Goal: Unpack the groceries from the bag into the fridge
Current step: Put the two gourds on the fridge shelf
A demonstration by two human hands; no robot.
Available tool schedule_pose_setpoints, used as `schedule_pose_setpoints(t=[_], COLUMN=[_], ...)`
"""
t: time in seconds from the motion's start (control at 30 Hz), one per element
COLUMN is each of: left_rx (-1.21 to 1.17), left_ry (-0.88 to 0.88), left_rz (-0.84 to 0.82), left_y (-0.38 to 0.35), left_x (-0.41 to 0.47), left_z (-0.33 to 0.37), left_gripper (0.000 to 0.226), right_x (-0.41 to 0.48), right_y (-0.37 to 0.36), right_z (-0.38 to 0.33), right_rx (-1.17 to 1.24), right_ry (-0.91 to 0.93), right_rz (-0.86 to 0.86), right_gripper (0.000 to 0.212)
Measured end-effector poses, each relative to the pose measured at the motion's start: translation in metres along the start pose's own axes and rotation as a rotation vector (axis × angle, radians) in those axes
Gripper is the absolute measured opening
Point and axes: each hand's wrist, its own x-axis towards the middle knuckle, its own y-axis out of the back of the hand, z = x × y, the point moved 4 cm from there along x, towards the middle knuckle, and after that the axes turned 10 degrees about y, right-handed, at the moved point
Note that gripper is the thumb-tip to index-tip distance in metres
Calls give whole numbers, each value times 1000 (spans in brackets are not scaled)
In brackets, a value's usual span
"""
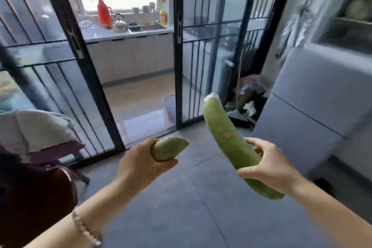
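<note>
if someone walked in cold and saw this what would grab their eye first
Probably the long pale green gourd, wrapped in clear film and held up at a slant in the right hand at centre right. Next, the shorter green gourd gripped in the left hand beside it. Beyond the open sliding glass doors, a bright red jug stands on the kitchen counter.

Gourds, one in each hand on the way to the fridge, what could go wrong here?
The right hand grips the long gourd near its lower end, so the top-heavy length could tip or slip. With the left hand shut on the short gourd, no hand is free for the fridge door. The long one's tip could knock the fridge.
</note>
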Motion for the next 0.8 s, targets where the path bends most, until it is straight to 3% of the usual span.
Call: schedule_pose_setpoints(t=[0.17, 0.33, 0.8], left_rx=[92, 103, 102], left_ry=[-102, -236, -703], left_rz=[-55, -73, -254], left_y=[-67, -117, -237], left_x=[71, 148, 373], left_z=[105, 196, 502], left_gripper=[36, 36, 44], right_x=[41, 86, 239], right_y=[96, 172, 351], right_z=[70, 112, 196], right_rx=[-3, -26, -131], right_ry=[-109, -184, -449], right_rz=[164, 266, 658], right_gripper=[73, 49, 73])
